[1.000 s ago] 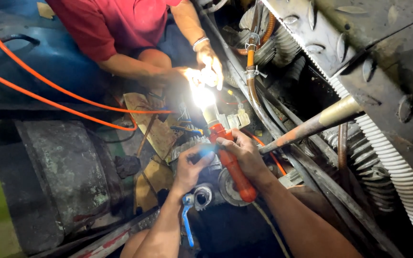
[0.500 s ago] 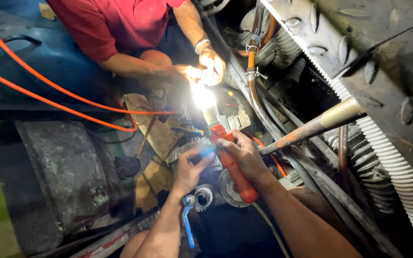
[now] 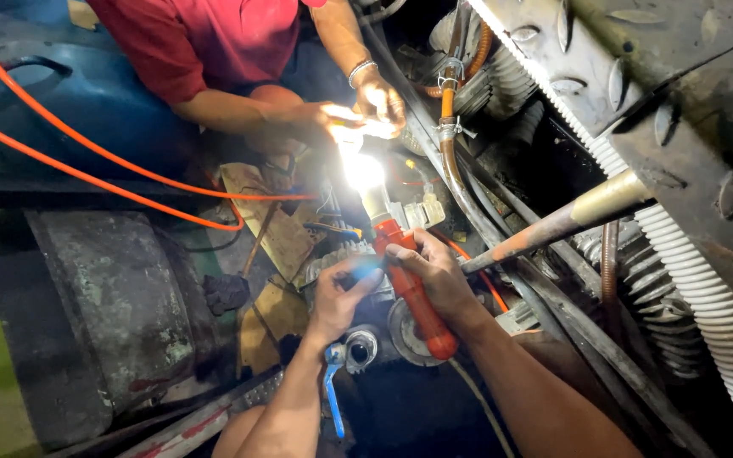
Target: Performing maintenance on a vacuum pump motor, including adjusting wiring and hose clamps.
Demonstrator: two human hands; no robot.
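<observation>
I see the torch (image 3: 409, 284), a red-orange tool with a long handle, at the middle of the view above dark machine parts. Its head points up, where a very bright glare (image 3: 360, 170) hides the tip. My right hand (image 3: 434, 276) is wrapped on the handle, fingers clamped around it. My left hand (image 3: 341, 297) is just beside it, fingers bent together against the body of the torch; I cannot tell if it grips. Under the hands are a round metal fitting (image 3: 360, 348) and a blue lever (image 3: 332, 390). Around is a cramped, dirty engine space: orange cables (image 3: 86, 174) at left, a white ribbed hose (image 3: 706, 280) at right. Another person in a red shirt (image 3: 214, 42) works above, both hands at the glare.
</observation>
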